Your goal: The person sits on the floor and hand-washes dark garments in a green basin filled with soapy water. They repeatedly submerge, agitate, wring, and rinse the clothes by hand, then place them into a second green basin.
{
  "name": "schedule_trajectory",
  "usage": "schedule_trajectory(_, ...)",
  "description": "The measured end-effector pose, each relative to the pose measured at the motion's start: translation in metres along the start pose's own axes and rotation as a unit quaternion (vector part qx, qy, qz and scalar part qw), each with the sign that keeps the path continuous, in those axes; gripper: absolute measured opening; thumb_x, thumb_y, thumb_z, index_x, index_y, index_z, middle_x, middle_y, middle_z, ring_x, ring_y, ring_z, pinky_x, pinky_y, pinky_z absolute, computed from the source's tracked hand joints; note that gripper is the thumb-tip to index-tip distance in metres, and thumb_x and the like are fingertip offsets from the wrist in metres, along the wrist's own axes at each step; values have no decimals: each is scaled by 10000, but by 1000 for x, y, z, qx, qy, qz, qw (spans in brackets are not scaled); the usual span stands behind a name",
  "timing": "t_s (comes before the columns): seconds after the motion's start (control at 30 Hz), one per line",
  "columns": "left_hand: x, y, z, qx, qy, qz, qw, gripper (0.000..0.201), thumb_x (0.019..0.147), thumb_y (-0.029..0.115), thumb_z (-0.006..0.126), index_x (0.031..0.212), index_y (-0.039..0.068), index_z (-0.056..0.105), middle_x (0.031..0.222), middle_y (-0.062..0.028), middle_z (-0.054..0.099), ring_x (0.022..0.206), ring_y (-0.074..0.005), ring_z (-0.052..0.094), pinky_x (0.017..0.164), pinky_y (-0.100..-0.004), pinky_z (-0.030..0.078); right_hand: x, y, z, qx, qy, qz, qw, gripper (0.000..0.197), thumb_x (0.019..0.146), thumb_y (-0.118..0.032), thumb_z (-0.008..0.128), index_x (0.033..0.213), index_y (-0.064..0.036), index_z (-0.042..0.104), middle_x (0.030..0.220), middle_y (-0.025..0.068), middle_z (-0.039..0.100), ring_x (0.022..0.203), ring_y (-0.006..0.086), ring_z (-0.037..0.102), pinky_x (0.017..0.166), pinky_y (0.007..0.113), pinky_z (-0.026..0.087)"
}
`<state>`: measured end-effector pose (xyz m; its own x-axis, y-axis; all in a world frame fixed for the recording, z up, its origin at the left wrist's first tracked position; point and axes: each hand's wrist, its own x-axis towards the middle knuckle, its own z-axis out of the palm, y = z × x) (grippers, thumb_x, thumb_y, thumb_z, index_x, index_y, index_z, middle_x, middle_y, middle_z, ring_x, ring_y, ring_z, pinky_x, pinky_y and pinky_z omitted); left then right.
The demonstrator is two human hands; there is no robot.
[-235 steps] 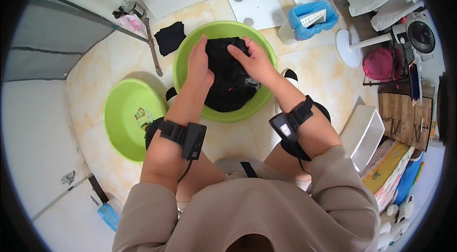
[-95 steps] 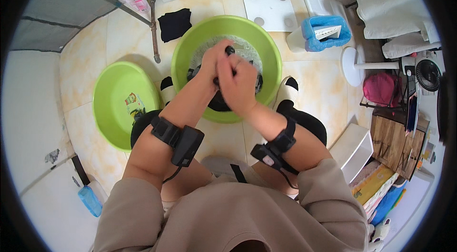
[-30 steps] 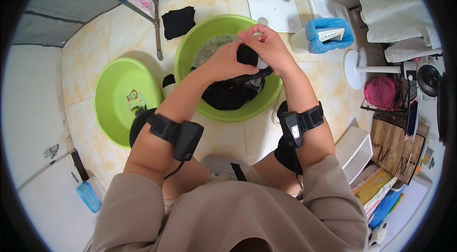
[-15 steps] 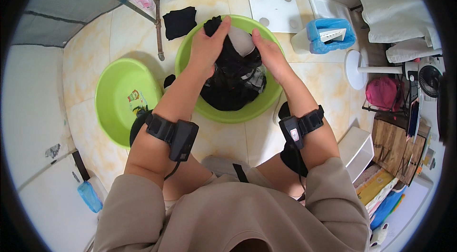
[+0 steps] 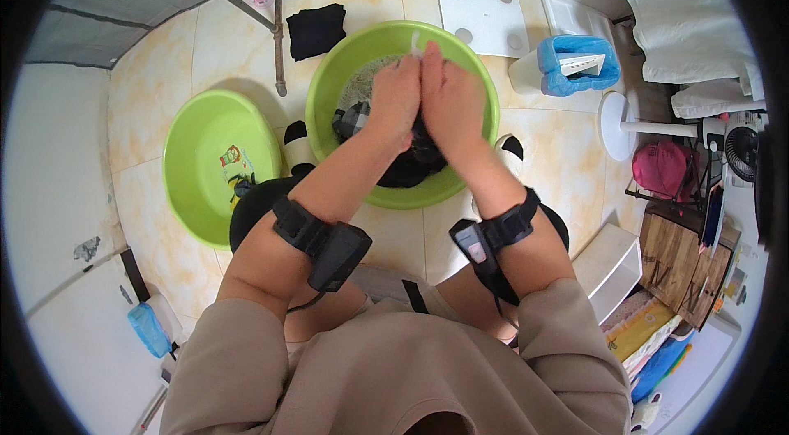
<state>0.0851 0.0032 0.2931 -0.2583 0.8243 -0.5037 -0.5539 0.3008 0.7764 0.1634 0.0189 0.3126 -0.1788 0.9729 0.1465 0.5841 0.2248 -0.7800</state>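
Observation:
My left hand (image 5: 396,98) and my right hand (image 5: 452,102) are pressed together over a large green basin (image 5: 485,139). Both are closed around a black garment (image 5: 421,139), most of it covered by my hands. A small whitish bit pokes out past the fingertips; what it belongs to is unclear. Greyish, foamy-looking water (image 5: 360,82) shows in the basin's left half. A dark checked cloth (image 5: 352,118) lies in it beside my left wrist, and more black fabric (image 5: 404,172) is bunched below my hands.
A second green basin (image 5: 189,180) stands left, with something yellow and black at its edge. Behind are folded black cloth (image 5: 316,31), a vertical pipe (image 5: 280,41), a white scale (image 5: 485,20) and a blue-lined bin (image 5: 593,78). A white open box (image 5: 604,271) sits at right.
My hands have come together from being apart, hiding the garment's pale cup. They have bunched the garment between them, and the foamy water and checked cloth now show at the left.

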Motion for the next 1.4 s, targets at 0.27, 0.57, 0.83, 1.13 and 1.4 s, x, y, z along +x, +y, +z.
schedule_trajectory(0.27,16,6,-13,-51,4,-72,996,183,891,203,515,863,31,569,788,-44,541,719,-158,502,650,-325,425,-17,12,16,13,-60,6,998,517,977,-312,411,616,6,601,649,255,581,593,444,566,580,512,449)
schedule_trajectory(0.57,4,-5,-16,11,2,-117,993,200,857,220,544,910,33,593,834,-78,586,797,-202,553,696,-360,442,-23,19,13,6,-38,25,999,519,980,-291,412,606,23,590,636,255,571,596,434,576,559,487,446)
schedule_trajectory(0.83,-9,-13,-9,91,18,-148,985,299,872,232,505,992,-6,640,1004,-103,633,907,-211,549,782,-348,416,-20,27,17,14,-1,83,996,492,963,-292,459,609,22,594,629,253,569,585,433,568,557,488,447)
schedule_trajectory(1.13,-1,0,-16,-24,-12,-172,985,273,901,259,528,990,25,634,1010,-93,633,927,-189,570,818,-331,444,-34,23,18,-10,-27,-15,999,415,957,-249,465,680,27,603,662,222,578,591,399,567,536,475,428)
schedule_trajectory(1.4,-2,2,-11,-7,1,-175,985,266,899,261,528,921,21,639,908,-94,630,843,-189,574,763,-338,449,-33,5,13,64,32,11,997,485,972,-278,470,615,30,582,584,232,554,556,421,552,531,471,429)
